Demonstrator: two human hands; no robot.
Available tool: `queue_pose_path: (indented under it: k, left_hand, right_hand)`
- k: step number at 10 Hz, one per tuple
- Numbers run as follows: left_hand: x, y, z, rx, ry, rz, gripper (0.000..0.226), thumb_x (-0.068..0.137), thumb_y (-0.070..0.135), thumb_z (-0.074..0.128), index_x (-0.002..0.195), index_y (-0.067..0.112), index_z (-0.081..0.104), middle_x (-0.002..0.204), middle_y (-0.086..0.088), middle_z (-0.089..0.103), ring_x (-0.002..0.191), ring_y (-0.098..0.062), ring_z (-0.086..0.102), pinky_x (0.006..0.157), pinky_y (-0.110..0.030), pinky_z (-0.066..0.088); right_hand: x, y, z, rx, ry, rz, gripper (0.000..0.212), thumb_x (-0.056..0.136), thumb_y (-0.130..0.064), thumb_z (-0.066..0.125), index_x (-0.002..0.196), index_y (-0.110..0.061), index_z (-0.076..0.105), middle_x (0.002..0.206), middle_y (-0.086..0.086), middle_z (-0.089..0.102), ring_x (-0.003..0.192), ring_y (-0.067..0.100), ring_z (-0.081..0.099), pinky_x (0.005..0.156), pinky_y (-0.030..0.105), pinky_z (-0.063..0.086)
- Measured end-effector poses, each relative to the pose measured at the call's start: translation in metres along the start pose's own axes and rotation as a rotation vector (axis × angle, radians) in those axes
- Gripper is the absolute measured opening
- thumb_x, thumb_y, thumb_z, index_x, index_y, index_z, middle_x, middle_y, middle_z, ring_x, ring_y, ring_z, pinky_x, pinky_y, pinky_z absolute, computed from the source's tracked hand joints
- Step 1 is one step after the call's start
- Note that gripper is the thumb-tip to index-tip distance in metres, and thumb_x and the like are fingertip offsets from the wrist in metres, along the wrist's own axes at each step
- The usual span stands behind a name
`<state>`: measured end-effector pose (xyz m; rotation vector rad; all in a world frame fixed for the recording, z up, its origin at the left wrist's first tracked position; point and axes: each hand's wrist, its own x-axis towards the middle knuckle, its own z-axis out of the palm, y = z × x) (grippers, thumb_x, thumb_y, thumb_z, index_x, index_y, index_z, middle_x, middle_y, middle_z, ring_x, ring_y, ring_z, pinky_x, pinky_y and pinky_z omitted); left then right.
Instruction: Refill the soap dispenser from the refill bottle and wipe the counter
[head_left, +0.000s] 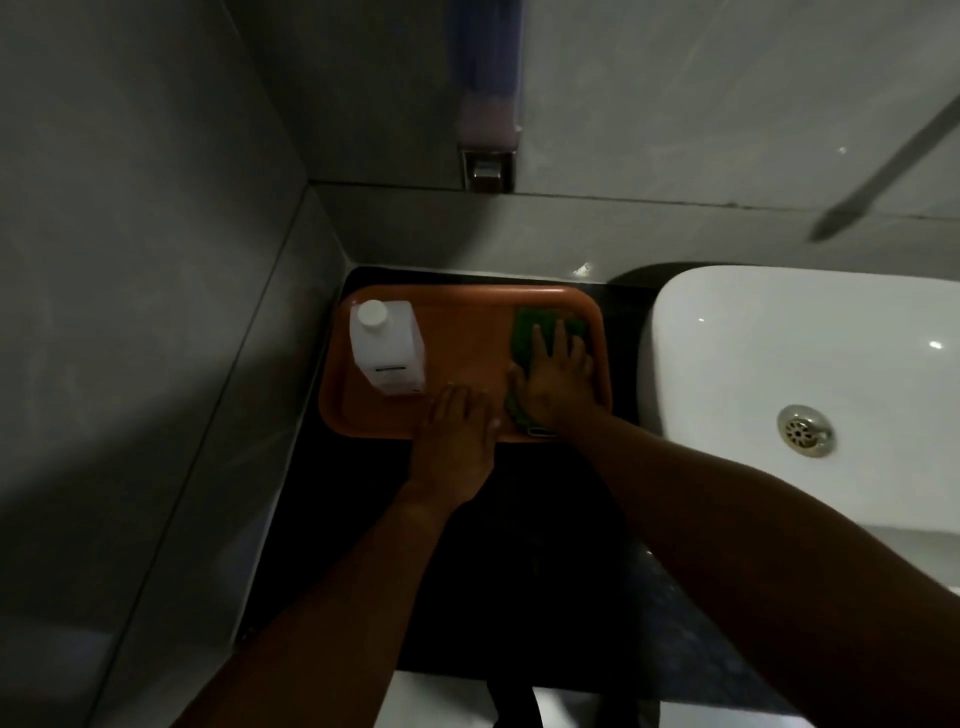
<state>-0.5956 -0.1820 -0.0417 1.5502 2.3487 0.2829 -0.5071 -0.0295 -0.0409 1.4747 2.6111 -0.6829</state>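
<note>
The refill bottle (387, 349) carries a small dark mark near its base; no writing on it can be read. It is white, capped, and stands upright at the left end of the orange tray (467, 343).

The left hand (454, 441) lies palm down on the near rim of the tray, fingers extended and flat, gripping nothing. Its fingertips reach a point just beside the bottle's base; whether they touch it cannot be told.

The right hand (556, 376) lies palm down on the green cloth (540, 332), fingers spread and straight, pressing the cloth flat against the tray rather than clasping it. The cloth occupies the right end of the tray and shows beyond the fingertips and under the heel of the hand.

The tray sits on a dark counter (519, 545) in a corner formed by grey tiled walls. The soap dispenser (488, 114) is mounted on the back wall above the tray; its lower reservoir appears pinkish. A white basin (779, 364) with a metal drain (804, 430) stands to the right of the tray. Lighting is dim.
</note>
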Motion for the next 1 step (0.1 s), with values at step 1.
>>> queue_pose_path:
  k: [1]
  left_hand:
    - [-0.0024,0.0068,-0.0088,-0.062,0.005,0.017,0.049,0.109,0.035,0.034,0.152,0.01,0.041,0.159,-0.015,0.039,0.15,-0.033,0.028,0.124,-0.045,0.022]
  right_hand:
    - [-0.0129,-0.0011,-0.039,0.182,0.073,-0.037,0.068,0.097,-0.049,0.045,0.153,-0.015,0.028,0.16,0.018,0.022,0.144,0.04,0.023,0.119,0.05,0.02]
